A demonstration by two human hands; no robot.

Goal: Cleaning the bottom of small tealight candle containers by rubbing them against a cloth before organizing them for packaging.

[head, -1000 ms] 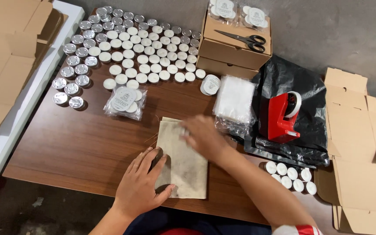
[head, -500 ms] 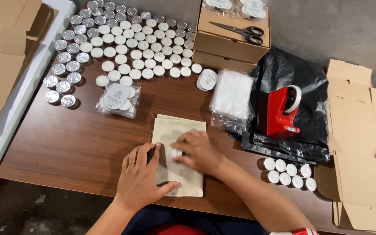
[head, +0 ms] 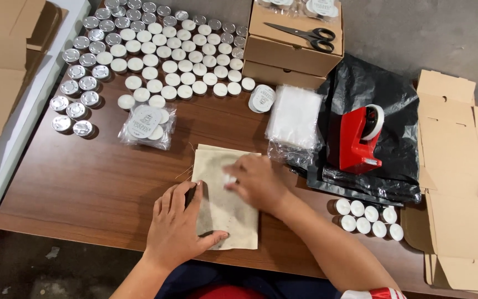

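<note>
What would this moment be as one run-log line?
left hand: flat on beige cloth pouch | right hand: on pouch, pinching small white piece | brown wooden table

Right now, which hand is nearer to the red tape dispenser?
Right. The right hand rests on the beige cloth pouch, just left of the red tape dispenser. The left hand lies farther left, on the pouch's near edge.

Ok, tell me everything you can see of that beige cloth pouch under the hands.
The cloth pouch is a flat, beige, rectangular bag of what looks like coarse fabric, with loose threads fraying from its upper left corner. It lies flat on the wooden table, long side running away from the person. The left hand presses on its left edge; the right hand rests on its upper right part.
</note>
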